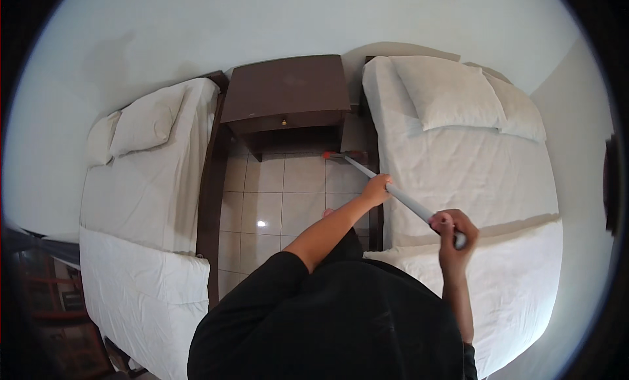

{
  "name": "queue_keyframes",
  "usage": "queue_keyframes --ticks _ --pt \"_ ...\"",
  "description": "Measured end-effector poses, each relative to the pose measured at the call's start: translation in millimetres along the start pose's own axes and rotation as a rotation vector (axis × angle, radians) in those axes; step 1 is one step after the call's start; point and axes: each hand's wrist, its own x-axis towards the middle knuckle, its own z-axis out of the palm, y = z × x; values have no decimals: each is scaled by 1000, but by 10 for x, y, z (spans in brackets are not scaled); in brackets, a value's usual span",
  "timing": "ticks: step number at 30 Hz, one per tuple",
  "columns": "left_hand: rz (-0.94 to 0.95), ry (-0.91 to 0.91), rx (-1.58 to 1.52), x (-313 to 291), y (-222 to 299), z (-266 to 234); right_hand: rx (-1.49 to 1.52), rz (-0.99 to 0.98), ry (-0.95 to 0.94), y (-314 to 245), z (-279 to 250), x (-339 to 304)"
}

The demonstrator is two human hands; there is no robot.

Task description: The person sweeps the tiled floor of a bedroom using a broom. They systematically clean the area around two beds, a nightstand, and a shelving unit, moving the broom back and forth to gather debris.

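Note:
A long grey pole [413,202] slants from my right side down to the floor between two beds. At its low far end is a small dark head with a red tip [327,155], near the foot of a brown nightstand [288,85]. Too little of that head shows to tell a broom from a mop. My left hand [377,190] is wrapped round the middle of the pole, with the arm reaching across my body. Close to the pole's upper end, my right hand [457,232] grips it above the right bed.
The left bed [147,190] and the right bed [472,183], both with white sheets and pillows, flank a strip of tiled floor [263,203]. Their dark frames edge this strip. Behind the nightstand, which has one drawer knob, rises a pale wall [282,19].

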Motion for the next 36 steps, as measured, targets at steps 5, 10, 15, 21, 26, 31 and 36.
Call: queue_keyframes --ticks 5,10,15,21,26,31,36 --pt "63 -35 13 -400 -162 -185 222 69 -57 -51 199 262" --pt "16 -152 42 -574 144 -831 654 -118 -603 -343 363 721" --pt "114 43 58 -151 32 -1588 610 -341 -907 -796 1008 1142" --pt "-131 191 -45 -228 -1083 -2337 235 -296 -949 -374 2386 1267" --pt "-102 232 43 -664 -874 -2983 718 -172 -960 -648 2843 1670" --pt "-361 347 157 -914 -1003 -3408 796 67 -919 -609 3441 1902" --pt "-221 412 192 -431 -878 -3751 989 -257 -1241 -814 3569 2486"
